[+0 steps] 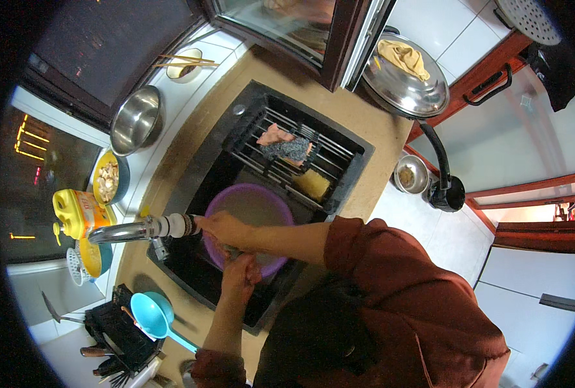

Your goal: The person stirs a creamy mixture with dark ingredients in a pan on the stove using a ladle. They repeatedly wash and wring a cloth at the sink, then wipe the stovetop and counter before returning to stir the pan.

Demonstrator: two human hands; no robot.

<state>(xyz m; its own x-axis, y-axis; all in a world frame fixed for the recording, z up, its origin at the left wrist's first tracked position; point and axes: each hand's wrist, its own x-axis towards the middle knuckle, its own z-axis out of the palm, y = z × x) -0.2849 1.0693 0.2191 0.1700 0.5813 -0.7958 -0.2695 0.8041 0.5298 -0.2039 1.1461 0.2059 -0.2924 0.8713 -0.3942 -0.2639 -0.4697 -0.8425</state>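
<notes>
Both bare hands meet over a purple-rimmed basin (283, 206) in the black sink (171, 264). My right hand (223, 232) reaches in from the right, its fingers close by the nozzle end of the chrome faucet (122, 233); whether they touch is unclear. My left hand (241, 275) is just below it, fingers curled. A small pale greenish thing (233, 252) shows between the hands, too small to name; which hand holds it cannot be told. Greyish water appears to fill the basin. Beside it, a metal rack (336, 148) bears a grey-and-pink cloth (287, 145) and a yellow sponge (312, 184).
A steel bowl (136, 121), a bowl of cut pieces (108, 180) and a yellow jug (76, 206) line the sill. A turquoise ladle (151, 315) lies near a black knife holder (117, 325). A lidded pan (408, 92) stands at the upper right, below the open window (333, 48).
</notes>
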